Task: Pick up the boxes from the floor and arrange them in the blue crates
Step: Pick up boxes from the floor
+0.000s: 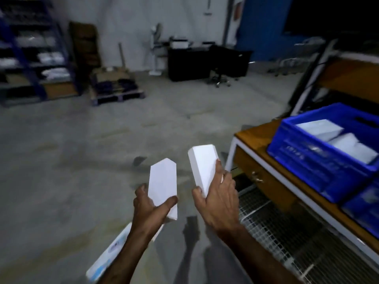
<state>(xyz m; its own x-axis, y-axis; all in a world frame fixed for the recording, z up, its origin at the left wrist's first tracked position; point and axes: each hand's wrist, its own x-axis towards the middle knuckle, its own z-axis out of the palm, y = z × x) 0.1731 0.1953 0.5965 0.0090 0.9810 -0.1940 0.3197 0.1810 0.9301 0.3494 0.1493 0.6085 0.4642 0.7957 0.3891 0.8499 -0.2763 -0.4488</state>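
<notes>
The head view was blurred throughout. Nearest the camera, below the left forearm, a long white box (pixel 106 257) with pale blue print was seen lying on the floor (pixel 61 171). Above it, a white box (pixel 163 182) was gripped by the left hand (pixel 150 210), thumb on its upper face and fingers curled round its far edge. Just beside it, to the right, a second white box (pixel 202 165) was held by the right hand (pixel 217 199), the fingers wrapped over its right side and the thumb pressed at its near corner; the two boxes were apart. Right of the right hand, a wire-mesh surface (pixel 276 226) was visible under a wooden-topped bench (pixel 256 138) with a white frame. On that bench, beyond and to the right of the hands, a blue crate (pixel 307 160) was placed, with white boxes (pixel 348 144) lying inside it. Far ahead of the hands, a black desk (pixel 188 64), an office chair (pixel 219 78) and a loaded pallet (pixel 117 87) were seen, with blue shelving (pixel 34 58) at far left.
</notes>
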